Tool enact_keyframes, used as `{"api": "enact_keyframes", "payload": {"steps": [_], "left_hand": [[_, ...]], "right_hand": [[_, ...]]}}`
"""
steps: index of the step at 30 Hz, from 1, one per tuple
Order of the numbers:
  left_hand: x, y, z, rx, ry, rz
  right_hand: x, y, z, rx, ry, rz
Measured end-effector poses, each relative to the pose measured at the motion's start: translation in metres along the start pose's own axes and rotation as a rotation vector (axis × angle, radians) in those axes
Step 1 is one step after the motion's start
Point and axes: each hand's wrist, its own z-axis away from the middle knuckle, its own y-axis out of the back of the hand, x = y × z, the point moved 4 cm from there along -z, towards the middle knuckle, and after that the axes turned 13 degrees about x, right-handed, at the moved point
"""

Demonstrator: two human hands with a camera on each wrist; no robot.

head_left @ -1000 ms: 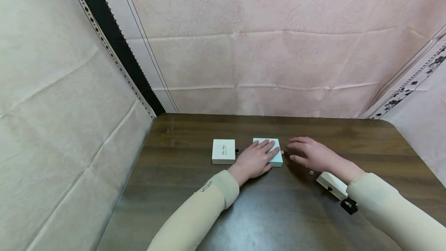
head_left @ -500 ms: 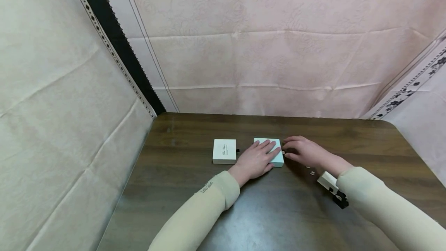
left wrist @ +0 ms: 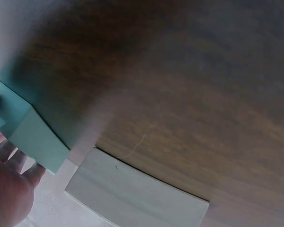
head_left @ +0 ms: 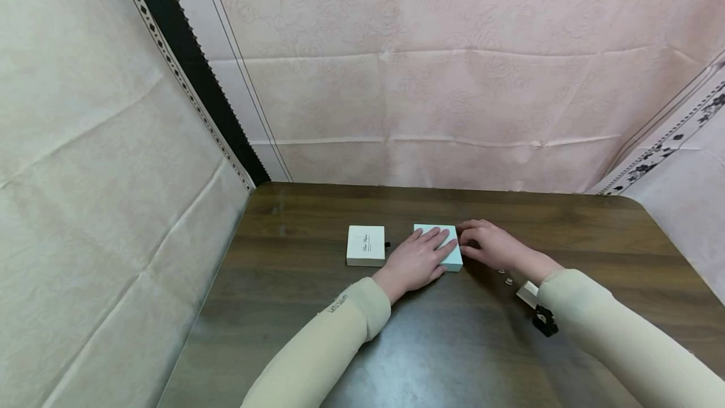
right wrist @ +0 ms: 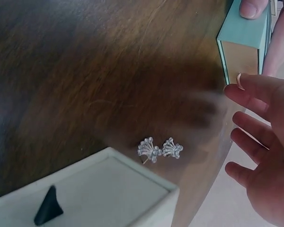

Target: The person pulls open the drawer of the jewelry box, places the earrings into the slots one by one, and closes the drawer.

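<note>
My left hand point(head_left: 413, 260) lies flat with spread fingers over a mint-green drawer box point(head_left: 452, 261) on the table. At the box's right end is my right hand point(head_left: 494, 245). In the right wrist view its thumb and forefinger pinch together at the cream drawer end point(right wrist: 240, 59), where the small pull tab is hidden by the fingertips; the other fingers are loosely bent. Two sparkling fan-shaped earrings point(right wrist: 149, 150) lie on the wood below the right hand. Near them sits a white box point(right wrist: 113, 189) with a black ribbon tab point(right wrist: 49, 208), partly under the right forearm in the head view.
Left of the mint box stands another white box point(head_left: 365, 244) with printed script and a black tab on its right side. The brown wooden table point(head_left: 317, 332) meets pale patterned cloth point(head_left: 430, 99) at the back and sides. A black wrist device point(head_left: 545, 321) hangs below the right sleeve.
My right hand has moved left to the mint box's right end, and its fingers have closed on the tab there. The left hand stays on the box, and the earrings lie unmoved.
</note>
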Motion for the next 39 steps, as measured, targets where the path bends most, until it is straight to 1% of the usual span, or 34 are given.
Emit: {"api": "enact_keyframes", "payload": {"steps": [10, 20, 25, 29, 36, 39], "left_hand": [[0.001, 0.001, -0.001, -0.007, 0.000, -0.013], [0.001, 0.000, -0.001, 0.013, 0.001, -0.014], [0.000, 0.000, -0.001, 0.007, 0.010, -0.008], [0.000, 0.001, -0.001, 0.004, 0.014, -0.001], [0.000, 0.001, -0.001, -0.013, 0.013, -0.002], [0.000, 0.002, 0.000, -0.007, 0.014, -0.001]], "right_hand": [[0.001, -0.002, -0.003, 0.006, -0.030, 0.008], [0.006, -0.001, 0.000, 0.049, -0.015, -0.008], [0.009, 0.000, 0.001, 0.058, -0.005, -0.012], [0.009, 0.001, 0.002, 0.061, -0.001, 0.004], [0.010, 0.004, 0.004, 0.060, -0.022, 0.039], [0.010, 0.006, 0.006, 0.059, -0.020, 0.052]]}}
